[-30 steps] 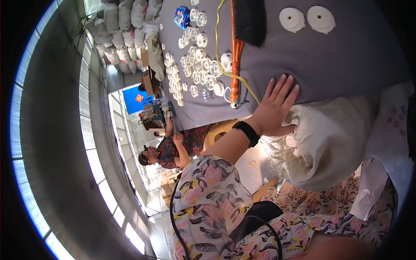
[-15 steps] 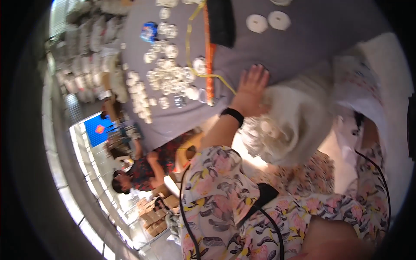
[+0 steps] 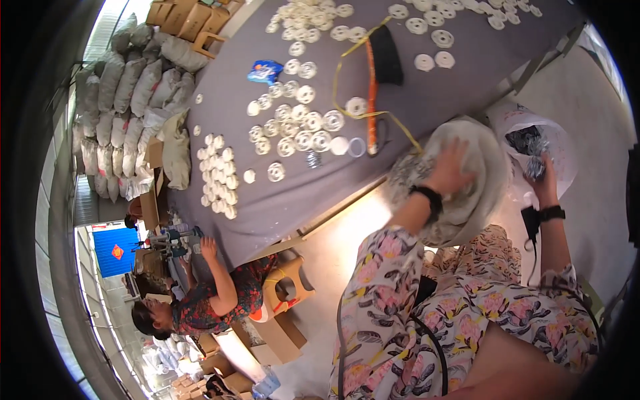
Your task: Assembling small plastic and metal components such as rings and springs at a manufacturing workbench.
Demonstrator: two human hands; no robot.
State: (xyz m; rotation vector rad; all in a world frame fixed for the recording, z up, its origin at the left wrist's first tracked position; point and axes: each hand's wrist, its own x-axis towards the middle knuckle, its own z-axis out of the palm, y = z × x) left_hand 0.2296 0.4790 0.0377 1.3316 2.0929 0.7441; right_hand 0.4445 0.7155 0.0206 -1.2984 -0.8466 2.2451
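My left hand (image 3: 451, 171) lies over a pale sack (image 3: 490, 150) beside the table edge, palm down, its slightly blurred fingers stretched out across the cloth. Whitish pieces (image 3: 408, 175) show at the sack's left side. To the right, my right hand (image 3: 545, 185) is at the mouth of a white plastic bag (image 3: 565, 160), closed around a bundle of shiny dark metal pieces (image 3: 535, 167). More dark shiny pieces (image 3: 525, 139) lie inside that bag. What sits deeper in both bags is hidden.
On the grey-covered table (image 3: 267, 220) lie several white round discs (image 3: 303, 140), a blue packet (image 3: 265, 71), a shiny coil (image 3: 313, 159), and an orange strip (image 3: 372, 100) beside a black piece (image 3: 385, 57). A yellow cord (image 3: 340, 87) trails to the sack. Another person (image 3: 220, 293) sits at left.
My left hand has moved off the table cloth onto the sack, to the right and down. My right hand has come into view at the plastic bag. The view has shifted, showing more table.
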